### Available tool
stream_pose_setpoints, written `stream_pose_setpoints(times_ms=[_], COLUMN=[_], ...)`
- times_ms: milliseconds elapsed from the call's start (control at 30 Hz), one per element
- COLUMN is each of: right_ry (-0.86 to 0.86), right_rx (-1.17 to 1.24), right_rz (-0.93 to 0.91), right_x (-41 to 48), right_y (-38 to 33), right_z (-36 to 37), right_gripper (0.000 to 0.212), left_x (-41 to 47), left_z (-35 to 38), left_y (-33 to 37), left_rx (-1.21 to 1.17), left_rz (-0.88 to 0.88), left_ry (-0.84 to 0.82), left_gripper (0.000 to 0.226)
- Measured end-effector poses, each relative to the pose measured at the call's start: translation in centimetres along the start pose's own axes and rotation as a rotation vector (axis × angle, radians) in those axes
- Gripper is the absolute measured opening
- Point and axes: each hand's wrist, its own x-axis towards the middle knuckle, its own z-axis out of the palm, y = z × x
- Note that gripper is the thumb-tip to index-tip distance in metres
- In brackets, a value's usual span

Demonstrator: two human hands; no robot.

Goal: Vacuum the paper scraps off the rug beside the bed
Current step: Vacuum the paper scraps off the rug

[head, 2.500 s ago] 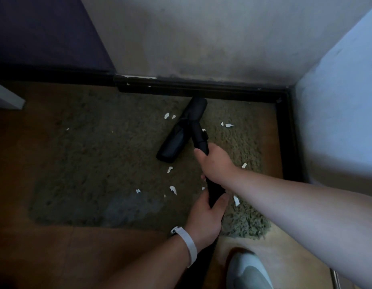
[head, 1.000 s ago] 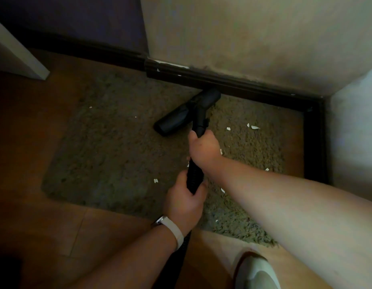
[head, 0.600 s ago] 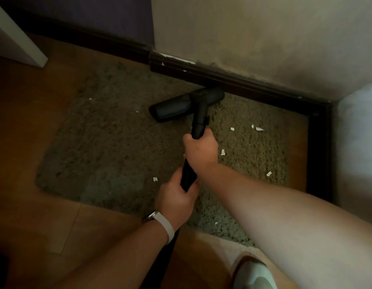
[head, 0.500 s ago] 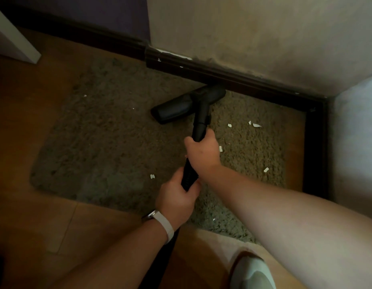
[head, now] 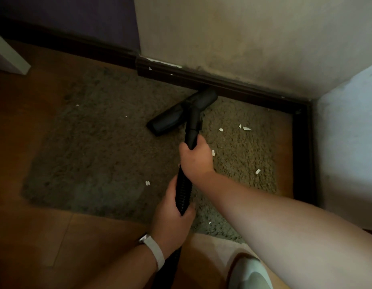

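Black vacuum head [head: 182,112] sits at the rug's [head: 101,147] far edge; right hand [head: 196,158] and left hand [head: 172,215] both grasp its hose [head: 183,192]. Paper scraps [head: 246,128] rightward could be missed.

Hose [head: 182,195] partly behind left hand [head: 172,223]

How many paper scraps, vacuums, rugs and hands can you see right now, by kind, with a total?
Paper scraps: 9, a few tiny
Vacuum: 1
Rug: 1
Hands: 2, left hand and right hand, both gripping the vacuum
Total: 13
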Motion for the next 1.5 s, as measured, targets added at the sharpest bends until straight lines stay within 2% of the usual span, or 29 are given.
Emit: stream_pose_setpoints(times_ms=[133,300,533,667,833,1033,1267,1500], right_ry=[-0.027,0.006,0.058,0.068,0.117,0.094,0.094,0.131], right_rx=[0.024,0.062,0.015,0.034,0.072,0.131,0.134,0.123], right_rz=[0.024,0.056,0.045,0.041,0.050,0.047,0.086,0.100], right_x=[0.7,0.4,-1.0,-2.0,-1.0,1.1,0.2,-2.6], right_y=[-1.5,-2.1,1.1,2.4,1.9,-0.4,1.5,4.2], right_z=[1.3,4.0,2.7,2.0,3.6,6.5,5.8,3.4], right_gripper=[0.012,0.019,0.011,0.007,0.009,0.035,0.025,0.012], left_x=[1.2,2.3,0.7,-0.6,0.4,2.8,2.4,-0.1], left_z=[-3.2,-6.6,-4.4,-3.8,-4.7,-7.1,-7.3,-6.2], left_y=[0.5,0.3,-1.4,-2.2,-2.4,-1.7,-2.9,-3.5], left_rx=[0.125,0.202,0.185,0.182,0.255,0.291,0.316,0.228], left_rz=[0.041,-0.020,0.007,0.007,-0.002,-0.018,0.017,0.012], left_ry=[-0.023,-0.042,-0.138,-0.151,-0.049,0.041,-0.083,-0.241], left_gripper=[0.071,0.071,0.077,0.070,0.054,0.043,0.045,0.045])
